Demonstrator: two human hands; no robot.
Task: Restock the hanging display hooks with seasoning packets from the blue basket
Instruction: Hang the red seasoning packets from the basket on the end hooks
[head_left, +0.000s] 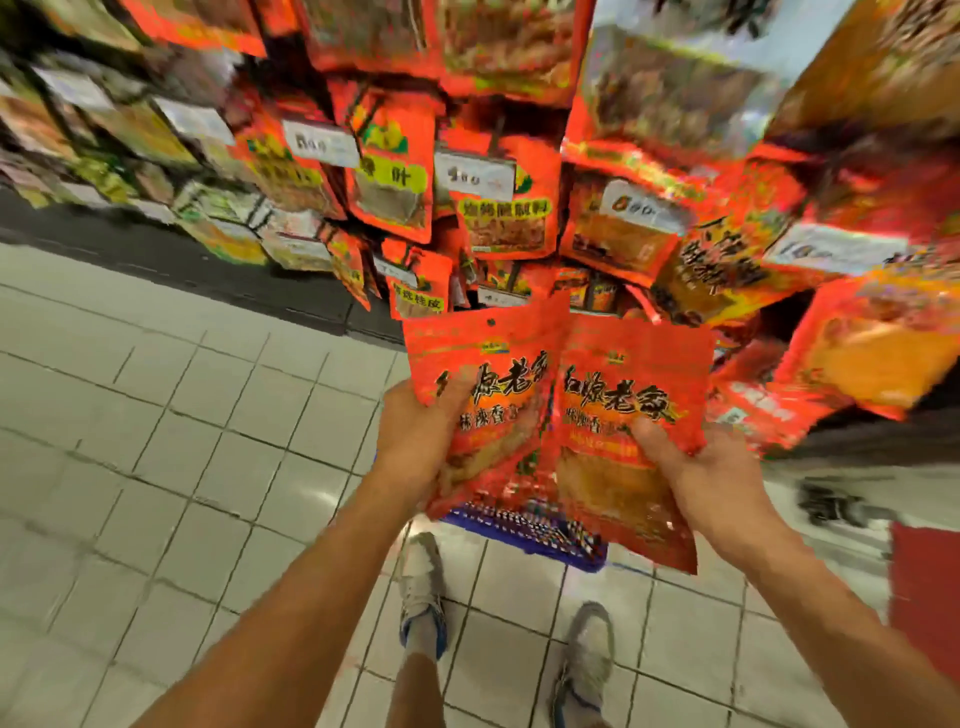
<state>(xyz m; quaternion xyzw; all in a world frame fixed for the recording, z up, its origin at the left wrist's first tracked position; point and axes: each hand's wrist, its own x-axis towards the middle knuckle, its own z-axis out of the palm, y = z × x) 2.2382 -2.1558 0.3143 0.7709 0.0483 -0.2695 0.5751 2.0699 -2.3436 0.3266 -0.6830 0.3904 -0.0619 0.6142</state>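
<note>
Two red seasoning packets with black lettering are held up side by side in front of the hanging display. My left hand (421, 436) grips the left packet (483, 415) by its left edge, thumb on its face. My right hand (691, 467) holds the right packet (628, 441), thumb on its front. The left packet has a small hang hole near its top. Below the packets, the blue basket (524, 530) sits on the floor, mostly hidden behind them. Display hooks with red packets (498, 208) and white price tags hang just above.
More packets crowd the display to the right (857, 353) and shelves run off to the left (156, 156). White tiled floor (182, 441) spreads to the left. My two feet in grey shoes (423, 587) stand just behind the basket. A red mat (924, 597) lies at the right.
</note>
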